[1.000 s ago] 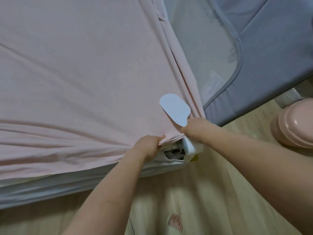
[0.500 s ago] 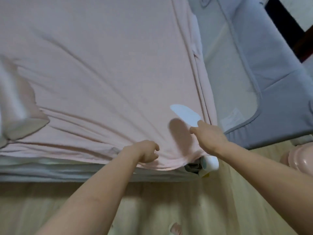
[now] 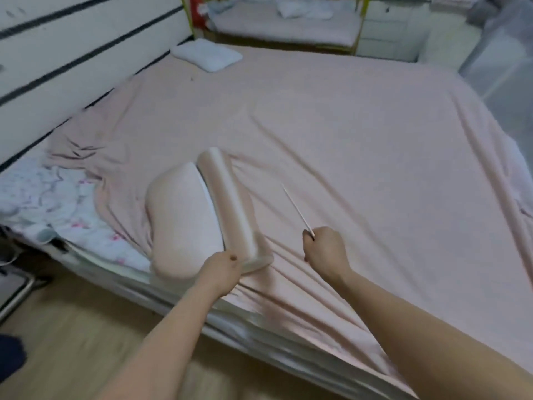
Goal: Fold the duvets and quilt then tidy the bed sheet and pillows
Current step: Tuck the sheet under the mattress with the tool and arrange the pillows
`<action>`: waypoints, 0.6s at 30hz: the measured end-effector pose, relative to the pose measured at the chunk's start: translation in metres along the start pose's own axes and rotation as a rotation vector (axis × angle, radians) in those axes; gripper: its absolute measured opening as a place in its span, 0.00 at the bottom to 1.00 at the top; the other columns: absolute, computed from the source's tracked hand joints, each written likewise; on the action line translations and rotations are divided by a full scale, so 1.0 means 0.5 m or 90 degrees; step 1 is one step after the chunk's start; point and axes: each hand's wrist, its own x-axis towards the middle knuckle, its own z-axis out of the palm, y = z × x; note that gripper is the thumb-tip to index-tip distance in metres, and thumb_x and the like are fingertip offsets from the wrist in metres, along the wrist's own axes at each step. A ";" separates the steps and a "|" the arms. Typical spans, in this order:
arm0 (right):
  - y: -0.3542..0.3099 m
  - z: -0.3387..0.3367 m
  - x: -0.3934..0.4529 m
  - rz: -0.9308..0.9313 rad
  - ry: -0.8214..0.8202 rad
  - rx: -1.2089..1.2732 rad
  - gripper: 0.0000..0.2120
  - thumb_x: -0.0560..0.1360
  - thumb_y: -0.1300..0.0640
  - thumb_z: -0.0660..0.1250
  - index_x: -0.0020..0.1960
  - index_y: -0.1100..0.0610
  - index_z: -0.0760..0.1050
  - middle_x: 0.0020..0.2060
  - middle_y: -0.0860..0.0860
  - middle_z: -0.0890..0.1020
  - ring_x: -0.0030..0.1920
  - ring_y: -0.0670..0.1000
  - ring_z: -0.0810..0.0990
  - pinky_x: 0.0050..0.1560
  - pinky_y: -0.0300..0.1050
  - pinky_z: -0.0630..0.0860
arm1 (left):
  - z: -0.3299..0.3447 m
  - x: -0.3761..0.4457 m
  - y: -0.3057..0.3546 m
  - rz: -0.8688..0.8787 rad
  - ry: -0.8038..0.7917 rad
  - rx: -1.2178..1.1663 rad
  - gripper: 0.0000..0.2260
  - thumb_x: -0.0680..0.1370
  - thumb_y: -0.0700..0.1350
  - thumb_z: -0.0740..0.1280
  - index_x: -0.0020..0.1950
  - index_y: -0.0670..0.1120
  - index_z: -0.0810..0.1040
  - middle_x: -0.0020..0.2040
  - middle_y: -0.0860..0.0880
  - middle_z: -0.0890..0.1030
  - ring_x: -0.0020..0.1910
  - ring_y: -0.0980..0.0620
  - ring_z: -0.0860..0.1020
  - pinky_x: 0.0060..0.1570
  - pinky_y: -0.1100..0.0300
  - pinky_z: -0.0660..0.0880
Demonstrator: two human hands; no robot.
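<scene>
A pink bed sheet (image 3: 360, 134) covers the wide mattress, wrinkled toward the near edge and bunched at the left. Two pink pillows lie near the front edge: a rounded pillow (image 3: 181, 223) and a long contoured pillow (image 3: 230, 203) beside it. My left hand (image 3: 223, 268) grips the near end of the contoured pillow. My right hand (image 3: 326, 249) holds the handle of a thin white paddle tool (image 3: 295, 206), seen edge-on above the sheet. A small white pillow (image 3: 209, 57) sits at the far left corner.
A floral under-sheet (image 3: 57, 209) shows at the left where the pink sheet is pulled back. The white headboard wall (image 3: 72, 53) runs along the left. A second small bed (image 3: 288, 27) stands beyond. Wooden floor (image 3: 72, 342) lies in front.
The view has swung up from the mattress corner to the whole bed. My left hand let go of the sheet and now grips the contoured pillow. My right hand lifted the paddle tool off the corner.
</scene>
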 end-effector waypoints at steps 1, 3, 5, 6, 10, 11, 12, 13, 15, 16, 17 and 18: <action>-0.033 0.050 0.025 0.019 -0.002 0.029 0.18 0.78 0.55 0.57 0.34 0.62 0.72 0.34 0.58 0.82 0.38 0.60 0.80 0.40 0.48 0.76 | -0.018 0.028 -0.041 -0.049 0.042 -0.046 0.16 0.79 0.47 0.62 0.65 0.42 0.75 0.64 0.42 0.76 0.62 0.43 0.74 0.58 0.58 0.69; -0.085 0.149 0.075 0.027 -0.012 0.067 0.18 0.79 0.55 0.56 0.35 0.64 0.73 0.35 0.59 0.81 0.39 0.60 0.79 0.41 0.47 0.73 | -0.029 0.086 -0.119 -0.158 0.126 -0.157 0.22 0.79 0.46 0.64 0.70 0.40 0.68 0.68 0.39 0.70 0.65 0.40 0.71 0.63 0.56 0.66; -0.108 0.250 0.122 0.019 -0.023 0.073 0.17 0.80 0.56 0.55 0.39 0.63 0.75 0.38 0.59 0.80 0.41 0.60 0.78 0.42 0.48 0.72 | -0.013 0.138 -0.192 -0.282 0.201 -0.314 0.27 0.77 0.45 0.67 0.73 0.37 0.62 0.69 0.36 0.67 0.67 0.37 0.68 0.64 0.54 0.65; -0.105 0.282 0.137 0.011 -0.020 0.059 0.16 0.81 0.55 0.55 0.39 0.61 0.73 0.38 0.57 0.79 0.41 0.59 0.77 0.41 0.48 0.71 | 0.010 0.157 -0.217 -0.335 0.236 -0.412 0.31 0.76 0.46 0.69 0.73 0.35 0.61 0.69 0.36 0.68 0.67 0.37 0.69 0.64 0.54 0.66; -0.094 0.405 0.220 -0.033 0.023 -0.061 0.13 0.77 0.48 0.60 0.42 0.57 0.71 0.43 0.56 0.72 0.47 0.59 0.73 0.43 0.48 0.70 | 0.106 0.255 -0.291 -0.478 0.213 -0.944 0.34 0.68 0.54 0.75 0.69 0.44 0.67 0.64 0.43 0.75 0.60 0.40 0.75 0.59 0.46 0.74; -0.089 0.424 0.237 -0.052 0.030 -0.104 0.16 0.77 0.44 0.61 0.47 0.58 0.73 0.46 0.56 0.72 0.52 0.59 0.72 0.46 0.48 0.70 | 0.123 0.268 -0.292 -0.499 0.187 -1.044 0.31 0.69 0.55 0.76 0.66 0.45 0.69 0.61 0.44 0.77 0.57 0.41 0.77 0.55 0.47 0.76; -0.086 0.438 0.252 -0.053 0.023 -0.153 0.22 0.75 0.39 0.62 0.52 0.59 0.73 0.50 0.56 0.72 0.56 0.59 0.70 0.48 0.49 0.69 | 0.133 0.279 -0.289 -0.500 0.164 -1.122 0.29 0.69 0.55 0.76 0.64 0.46 0.71 0.59 0.44 0.78 0.55 0.42 0.78 0.51 0.49 0.77; -0.085 0.443 0.266 -0.025 0.002 -0.193 0.28 0.73 0.34 0.62 0.56 0.59 0.71 0.52 0.55 0.73 0.58 0.59 0.70 0.49 0.50 0.69 | 0.139 0.287 -0.283 -0.506 0.155 -1.160 0.28 0.68 0.56 0.76 0.63 0.46 0.72 0.57 0.44 0.79 0.53 0.42 0.78 0.48 0.51 0.78; -0.078 0.440 0.286 0.074 -0.088 -0.166 0.34 0.66 0.28 0.65 0.54 0.57 0.72 0.47 0.51 0.78 0.53 0.56 0.75 0.49 0.49 0.70 | 0.146 0.284 -0.272 -0.520 0.186 -1.197 0.28 0.66 0.55 0.77 0.61 0.46 0.72 0.55 0.45 0.79 0.51 0.44 0.79 0.42 0.54 0.79; -0.074 0.436 0.294 0.132 -0.152 -0.095 0.35 0.62 0.27 0.68 0.51 0.57 0.73 0.44 0.50 0.79 0.49 0.55 0.77 0.50 0.49 0.72 | 0.145 0.280 -0.267 -0.525 0.216 -1.210 0.28 0.65 0.53 0.78 0.60 0.46 0.73 0.54 0.46 0.80 0.50 0.45 0.80 0.40 0.55 0.79; -0.073 0.432 0.309 0.180 -0.204 -0.019 0.35 0.59 0.29 0.72 0.50 0.57 0.74 0.43 0.50 0.80 0.46 0.54 0.79 0.50 0.49 0.74 | 0.142 0.281 -0.263 -0.530 0.239 -1.214 0.28 0.64 0.52 0.79 0.59 0.45 0.74 0.54 0.47 0.81 0.49 0.45 0.80 0.40 0.55 0.79; -0.069 0.427 0.328 0.209 -0.249 0.025 0.37 0.56 0.32 0.75 0.52 0.58 0.75 0.44 0.51 0.81 0.46 0.53 0.80 0.48 0.48 0.75 | 0.140 0.288 -0.254 -0.530 0.244 -1.227 0.27 0.64 0.51 0.79 0.59 0.45 0.75 0.54 0.47 0.81 0.49 0.46 0.81 0.42 0.55 0.80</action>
